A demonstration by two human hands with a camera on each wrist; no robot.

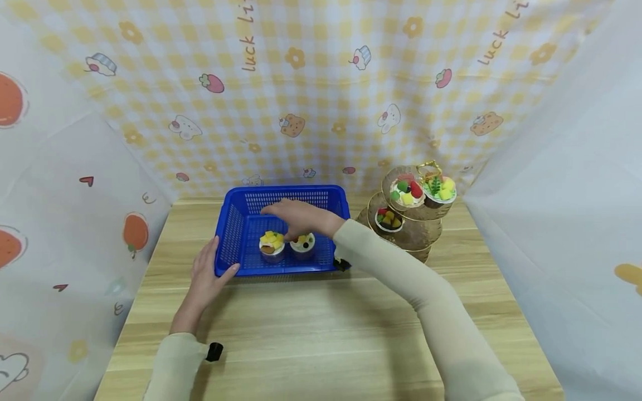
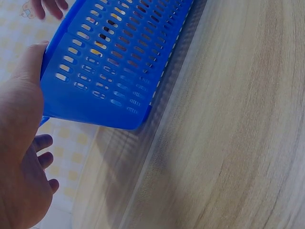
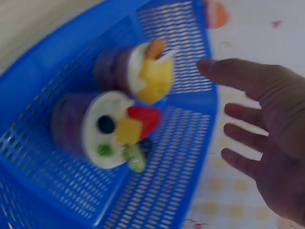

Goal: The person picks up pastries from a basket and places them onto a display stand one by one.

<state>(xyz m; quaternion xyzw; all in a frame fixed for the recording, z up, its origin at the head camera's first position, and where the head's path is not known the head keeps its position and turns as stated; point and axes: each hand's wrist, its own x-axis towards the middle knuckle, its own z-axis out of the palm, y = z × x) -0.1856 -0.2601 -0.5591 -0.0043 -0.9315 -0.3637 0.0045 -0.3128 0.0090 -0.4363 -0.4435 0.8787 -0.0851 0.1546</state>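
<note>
A blue plastic basket [image 1: 243, 189] with slotted walls rests on the wooden table. In it stand two toy dessert cups: one with yellow fruit cubes [image 1: 271, 243], the other a white-topped cup [image 1: 303, 248] bearing a red piece, a dark berry and a green slice [image 3: 109, 129]. My left hand [image 1: 205, 273] holds the basket's near left corner, thumb at the front rim and fingers along the left side. Above the basket hovers my right hand [image 1: 296, 216], empty, its fingers loosely spread and apart from both cups in the right wrist view.
Right of the basket stands a tiered stand [image 1: 418, 234] with gold rims. Its top tier bears two fruit-topped desserts [image 1: 407, 191], and a dark fruit cup [image 1: 388, 220] sits on a lower tier. A checked cloth [image 1: 321, 111] hangs close behind the basket.
</note>
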